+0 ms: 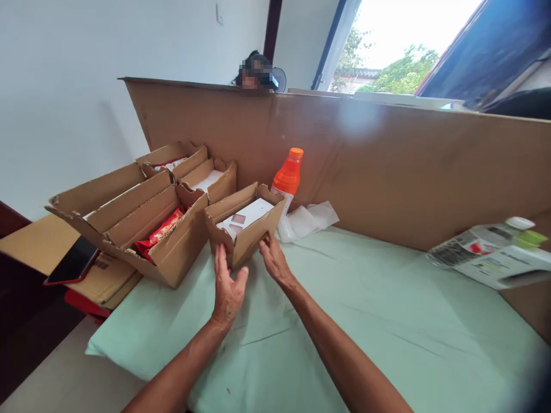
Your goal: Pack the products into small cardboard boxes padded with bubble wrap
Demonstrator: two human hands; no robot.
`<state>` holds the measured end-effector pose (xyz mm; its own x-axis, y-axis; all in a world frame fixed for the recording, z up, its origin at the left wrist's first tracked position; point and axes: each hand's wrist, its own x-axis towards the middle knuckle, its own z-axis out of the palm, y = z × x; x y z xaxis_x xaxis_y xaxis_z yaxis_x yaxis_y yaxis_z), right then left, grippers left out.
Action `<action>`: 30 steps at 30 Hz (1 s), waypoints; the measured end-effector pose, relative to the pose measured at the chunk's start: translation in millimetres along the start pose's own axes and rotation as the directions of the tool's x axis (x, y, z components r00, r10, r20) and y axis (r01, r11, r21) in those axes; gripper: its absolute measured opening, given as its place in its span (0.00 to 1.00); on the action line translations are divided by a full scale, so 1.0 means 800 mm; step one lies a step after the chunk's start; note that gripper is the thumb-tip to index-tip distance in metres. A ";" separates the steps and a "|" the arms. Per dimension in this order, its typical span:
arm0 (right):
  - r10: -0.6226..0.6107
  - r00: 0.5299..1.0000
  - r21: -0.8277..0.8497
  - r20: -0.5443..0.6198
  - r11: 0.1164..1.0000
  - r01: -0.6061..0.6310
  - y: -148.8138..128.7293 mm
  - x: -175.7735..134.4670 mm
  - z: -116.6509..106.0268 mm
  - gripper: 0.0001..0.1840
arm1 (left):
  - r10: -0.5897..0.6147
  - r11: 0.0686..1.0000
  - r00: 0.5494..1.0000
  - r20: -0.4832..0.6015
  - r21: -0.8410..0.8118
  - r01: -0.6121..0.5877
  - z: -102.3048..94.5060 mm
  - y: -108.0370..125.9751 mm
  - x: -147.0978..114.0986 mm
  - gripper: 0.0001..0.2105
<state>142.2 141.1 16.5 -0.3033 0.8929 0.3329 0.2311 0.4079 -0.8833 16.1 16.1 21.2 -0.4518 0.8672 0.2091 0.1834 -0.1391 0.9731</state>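
Note:
A small cardboard box (253, 238) stands on the green cloth, with a white box (247, 217) inside it. My left hand (229, 292) is at its near left corner, fingers stretched up along the cardboard and thumb spread apart. Against the box's right side rest the fingertips of my right hand (275, 259), its fingers extended. Neither hand wraps around the box. To its left is a group of open cardboard compartments, one holding a red snack packet (166, 230) and another a white item (208, 180). Just behind the small box stands an orange-capped bottle (288, 175).
A tall cardboard panel (387, 166) runs along the back. Clear plastic wrapping (310, 221) lies beside the bottle. At the right are a tilted transparent bottle (477, 244) and a white carton (503, 265). A dark tablet (73, 263) lies at left. Another person (255, 69) is behind the panel.

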 end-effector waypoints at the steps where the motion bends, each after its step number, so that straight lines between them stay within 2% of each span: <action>1: 0.020 1.000 0.009 0.008 1.000 -0.020 0.008 -0.002 0.009 0.39 | 0.013 1.000 1.000 -0.005 -0.005 -0.013 0.007 -0.001 0.008 0.34; 5: 0.084 0.996 0.059 -0.008 0.995 -0.084 0.035 0.017 0.034 0.41 | 0.072 0.997 0.997 -0.037 0.016 -0.071 0.029 -0.008 0.049 0.31; 9: 0.107 0.994 0.087 -0.010 0.991 -0.105 0.054 0.049 0.047 0.44 | 0.069 0.997 0.996 -0.059 0.027 -0.067 0.044 -0.028 0.077 0.31; 15: 0.114 0.993 0.111 -0.017 0.988 -0.111 0.072 0.053 0.058 0.42 | 0.066 0.998 0.997 -0.025 0.022 -0.066 0.057 -0.053 0.066 0.28; 22: 0.097 0.995 0.096 -0.004 0.991 -0.096 0.084 0.074 0.059 0.41 | 0.024 0.999 0.999 0.031 0.041 -0.026 0.063 -0.057 0.079 0.29; 26: 0.070 0.997 0.037 0.033 0.997 -0.071 0.086 0.084 0.059 0.37 | 0.026 0.999 0.999 0.038 0.036 -0.028 0.065 -0.058 0.088 0.29; 30: 0.016 0.998 -0.085 0.061 0.996 -0.011 0.076 0.075 0.046 0.29 | 0.019 1.000 0.999 0.050 0.016 -0.020 0.057 -0.066 0.087 0.28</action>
<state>104.0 212.0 -29.2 -0.3553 0.8860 0.2979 0.3120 0.4128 -0.8557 15.1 105.4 -20.1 -0.4038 0.8873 0.2229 0.2060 -0.1492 0.9671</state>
